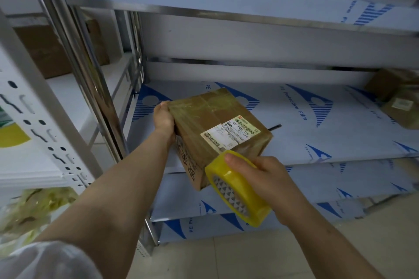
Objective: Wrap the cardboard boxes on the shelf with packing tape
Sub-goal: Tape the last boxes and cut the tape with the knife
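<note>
A cardboard box [217, 129] is being held at the shelf [340, 124] edge — partly overhanging it — gripped at its far-left end by the left hand [163, 118], while a yellow tape roll [238, 188] is being clasped by the right hand [269, 179] against its near corner.

The box [217, 124] overhangs the front edge of the shelf [317, 120]. The left hand [163, 118] holds its left side; the tape roll [235, 188], in the right hand [272, 179], touches its near corner. Other boxes [399, 102] lie far right of it.
</note>
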Demonstrator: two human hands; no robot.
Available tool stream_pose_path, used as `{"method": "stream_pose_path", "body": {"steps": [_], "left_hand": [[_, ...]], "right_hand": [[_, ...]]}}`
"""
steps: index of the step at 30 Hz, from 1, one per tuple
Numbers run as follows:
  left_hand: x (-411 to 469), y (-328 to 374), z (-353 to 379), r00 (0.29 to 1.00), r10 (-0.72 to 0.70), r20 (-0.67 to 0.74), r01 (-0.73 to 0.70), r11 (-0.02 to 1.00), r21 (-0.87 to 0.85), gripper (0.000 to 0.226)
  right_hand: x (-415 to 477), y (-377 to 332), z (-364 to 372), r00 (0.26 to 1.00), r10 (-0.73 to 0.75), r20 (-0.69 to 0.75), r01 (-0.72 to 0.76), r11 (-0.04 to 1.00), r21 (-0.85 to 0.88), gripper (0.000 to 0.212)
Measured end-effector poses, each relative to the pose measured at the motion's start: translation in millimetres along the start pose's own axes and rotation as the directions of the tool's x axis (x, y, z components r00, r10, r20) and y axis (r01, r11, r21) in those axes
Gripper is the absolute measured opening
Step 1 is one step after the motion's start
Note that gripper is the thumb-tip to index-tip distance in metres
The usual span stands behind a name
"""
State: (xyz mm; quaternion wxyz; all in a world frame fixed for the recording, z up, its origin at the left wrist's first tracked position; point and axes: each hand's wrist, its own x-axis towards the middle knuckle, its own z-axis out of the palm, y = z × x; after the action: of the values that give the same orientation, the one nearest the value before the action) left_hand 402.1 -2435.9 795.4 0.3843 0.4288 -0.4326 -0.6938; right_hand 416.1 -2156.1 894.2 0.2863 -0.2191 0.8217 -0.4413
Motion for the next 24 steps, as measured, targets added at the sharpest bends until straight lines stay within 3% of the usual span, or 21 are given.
{"method": "stream_pose_path", "body": {"steps": [5,11,15,16,17,18,19,20,21,23,24], "left_hand": [[-4,2,2,0.999,-0.027,0.026,0.029,0.997,-0.066,0.031],[-8,10,-3,0.997,-0.052,0.055,0.053,0.998,-0.023,0.027],[-5,17,-4,0.988,-0.152,0.005,0.151,0.984,-0.092,0.023],[1,19,-3,0.993,-0.112,-0.037,0.113,0.994,0.013,0.030],[5,22,-2,0.997,-0.009,-0.076,0.027,0.969,0.247,0.039],[7,27,0,0.987,0.144,-0.073,-0.081,0.832,0.549,0.047],[6,32,4,0.963,0.269,0.018,-0.177,0.580,0.795,0.054],[1,35,10,0.933,0.325,0.157,-0.266,0.325,0.908,0.064],[-3,38,16,0.919,0.281,0.276,-0.319,0.121,0.940,0.074],[-5,38,25,0.921,0.145,0.362,-0.356,-0.067,0.932,0.079],[-4,38,27,0.924,0.127,0.362,-0.354,-0.083,0.932,0.072]], "right_hand": [[5,22,9,0.999,0.016,-0.036,-0.017,1.000,-0.020,0.064],[13,40,18,0.998,0.052,-0.044,-0.051,0.998,0.026,0.046],[18,48,20,0.999,0.031,-0.040,-0.029,0.999,0.044,0.039],[19,50,21,0.999,0.030,-0.035,-0.028,0.998,0.047,0.040],[20,51,22,0.999,0.031,-0.027,-0.030,0.998,0.048,0.040],[21,53,23,0.999,0.029,-0.019,-0.028,0.998,0.047,0.040],[21,54,24,1.000,0.024,-0.015,-0.024,0.999,0.048,0.040],[23,56,25,1.000,0.019,-0.014,-0.019,0.998,0.052,0.042],[24,56,25,1.000,0.016,-0.014,-0.015,0.998,0.058,0.044],[26,55,25,1.000,0.009,-0.012,-0.008,0.997,0.074,0.050],[27,56,25,1.000,0.007,-0.009,-0.006,0.997,0.079,0.049]]}}
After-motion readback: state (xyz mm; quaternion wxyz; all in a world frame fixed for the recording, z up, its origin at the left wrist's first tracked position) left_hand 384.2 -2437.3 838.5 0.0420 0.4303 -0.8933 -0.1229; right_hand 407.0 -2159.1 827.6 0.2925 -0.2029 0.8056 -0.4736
